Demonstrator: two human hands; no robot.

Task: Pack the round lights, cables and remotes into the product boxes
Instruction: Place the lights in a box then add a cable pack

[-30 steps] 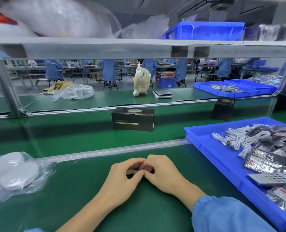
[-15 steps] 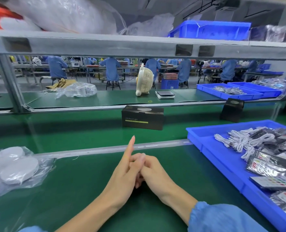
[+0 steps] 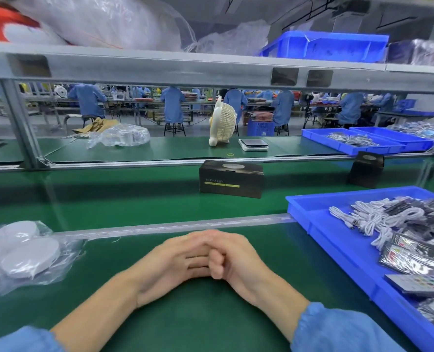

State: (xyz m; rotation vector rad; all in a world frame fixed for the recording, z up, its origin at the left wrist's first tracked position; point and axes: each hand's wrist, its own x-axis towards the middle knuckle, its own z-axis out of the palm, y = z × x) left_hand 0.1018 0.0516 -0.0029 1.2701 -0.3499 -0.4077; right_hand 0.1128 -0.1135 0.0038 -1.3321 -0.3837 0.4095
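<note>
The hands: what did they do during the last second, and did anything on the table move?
The left hand lifted its forefinger straight up half a second ago, then laid it down again; now it is clasped with the right hand on the green mat, holding nothing. The bag of round lights, the blue tray of cables and remotes and the black product box stayed where they were.
</note>
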